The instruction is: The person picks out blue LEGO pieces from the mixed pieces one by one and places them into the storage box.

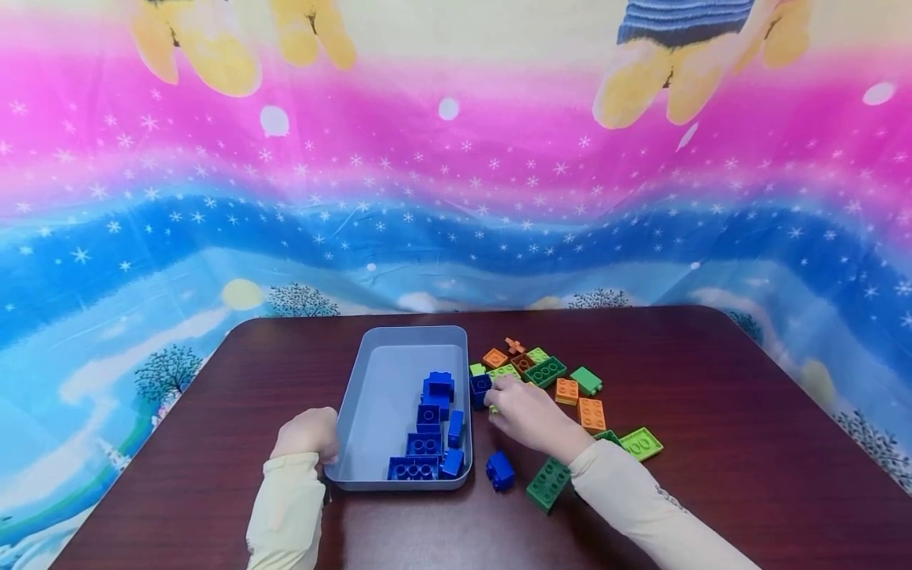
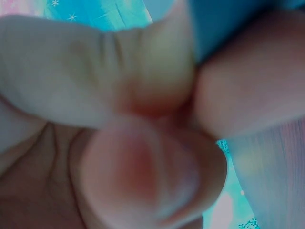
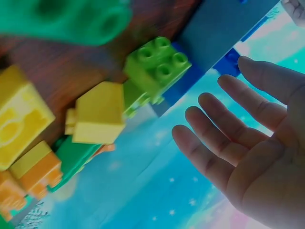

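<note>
My left hand (image 1: pixel 305 435) holds the left wall of a grey-blue tray (image 1: pixel 378 396). In the left wrist view, thumb and fingers pinch the tray's edge (image 2: pixel 228 24). Several blue toy bricks (image 1: pixel 425 445) lie along the tray's right side. Just outside its right wall, my right hand (image 1: pixel 530 412) reaches over the loose bricks, fingers extended and holding nothing in the right wrist view. Closest to those fingertips are a lime green brick (image 3: pixel 159 64) and a dark blue brick (image 1: pixel 480 388) against the tray. A yellow brick (image 3: pixel 100 112) is a little farther off.
Right of the tray, orange bricks (image 1: pixel 590 413), dark green bricks (image 1: pixel 545 372) and lime bricks (image 1: pixel 640 444) are scattered on the brown table (image 1: pixel 712 380). One blue brick (image 1: pixel 500 471) lies between the tray and a green brick (image 1: pixel 547 484). A patterned cloth (image 1: pixel 456 198) hangs behind.
</note>
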Demonstrator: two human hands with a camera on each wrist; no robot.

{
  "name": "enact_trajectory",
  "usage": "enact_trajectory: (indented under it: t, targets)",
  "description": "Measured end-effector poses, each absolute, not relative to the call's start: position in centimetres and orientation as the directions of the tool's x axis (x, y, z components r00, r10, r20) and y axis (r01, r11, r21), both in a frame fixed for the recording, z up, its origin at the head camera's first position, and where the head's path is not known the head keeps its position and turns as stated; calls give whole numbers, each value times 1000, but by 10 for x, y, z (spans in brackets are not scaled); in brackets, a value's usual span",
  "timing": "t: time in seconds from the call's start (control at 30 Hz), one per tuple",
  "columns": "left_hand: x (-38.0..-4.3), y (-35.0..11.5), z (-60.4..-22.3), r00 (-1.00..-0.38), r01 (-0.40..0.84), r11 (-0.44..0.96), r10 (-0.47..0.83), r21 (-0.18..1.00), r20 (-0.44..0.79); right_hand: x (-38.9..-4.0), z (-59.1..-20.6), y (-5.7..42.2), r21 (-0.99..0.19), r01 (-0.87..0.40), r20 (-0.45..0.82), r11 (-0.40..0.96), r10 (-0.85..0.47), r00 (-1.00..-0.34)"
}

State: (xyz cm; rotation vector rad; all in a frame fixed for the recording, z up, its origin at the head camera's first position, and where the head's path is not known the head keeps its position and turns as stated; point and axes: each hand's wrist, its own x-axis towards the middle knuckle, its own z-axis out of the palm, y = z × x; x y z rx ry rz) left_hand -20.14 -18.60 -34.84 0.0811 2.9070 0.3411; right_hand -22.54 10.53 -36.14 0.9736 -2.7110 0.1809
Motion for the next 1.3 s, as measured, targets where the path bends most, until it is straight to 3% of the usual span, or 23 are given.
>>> enact_trajectory:
  t: [0.53, 1.3]
  targets:
    - [-201, -185, -347, -977, 36, 972, 83, 233, -195, -236, -365, 126, -61, -596, 295, 801, -556, -777]
    - [-201, -186, -350, -976, 23, 967, 76, 254, -203, -250, -365, 99, -142, -534, 115, 833, -522, -845]
